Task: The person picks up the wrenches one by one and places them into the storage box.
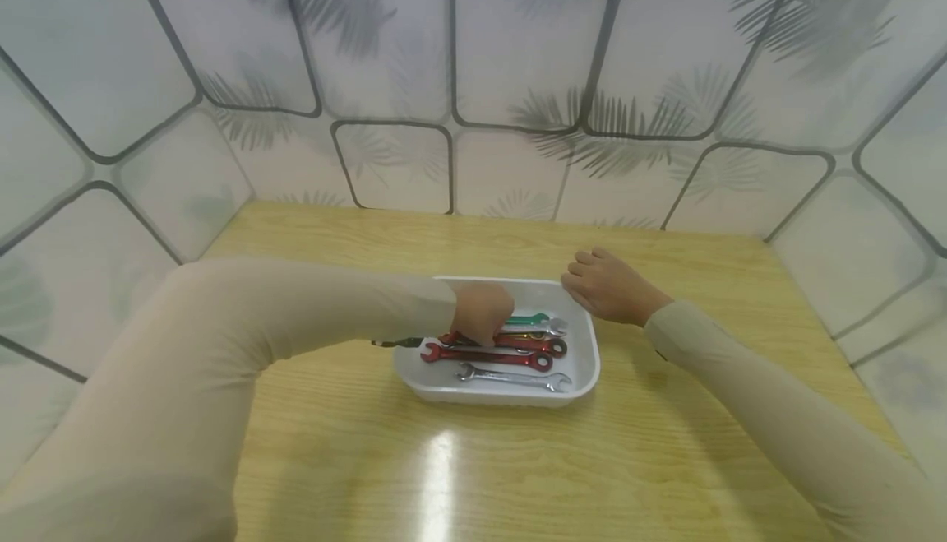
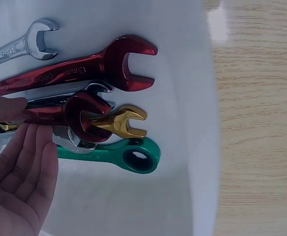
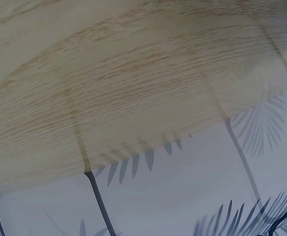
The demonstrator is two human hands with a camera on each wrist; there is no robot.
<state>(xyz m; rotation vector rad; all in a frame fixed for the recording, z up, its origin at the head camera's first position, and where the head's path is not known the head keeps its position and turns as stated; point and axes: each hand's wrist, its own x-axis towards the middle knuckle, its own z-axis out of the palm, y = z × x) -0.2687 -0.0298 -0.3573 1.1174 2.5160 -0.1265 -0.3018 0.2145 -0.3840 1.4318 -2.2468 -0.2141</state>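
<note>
My left hand (image 1: 482, 312) reaches down into a white tray (image 1: 491, 399) and pinches a red wrench (image 2: 45, 115) between thumb and fingers. Under its open end lie a gold wrench (image 2: 116, 122), silver ones and a green ratchet wrench (image 2: 101, 154). Alongside is a longer red wrench (image 2: 60, 74) marked 13mm, and a silver wrench (image 1: 514, 377) lies nearest the tray's front wall. At the tray's back right corner is my right hand (image 1: 610, 287), its fingers bent and the fingertips hidden; I cannot tell whether they hold the rim.
The tray stands on a light wood-grain table (image 1: 355, 443). Behind and at both sides rise panels (image 1: 525, 48) with dark rounded outlines and leaf prints. A dark, patterned piece (image 1: 397, 343) juts out past the tray's left rim. The right wrist view shows table and panel.
</note>
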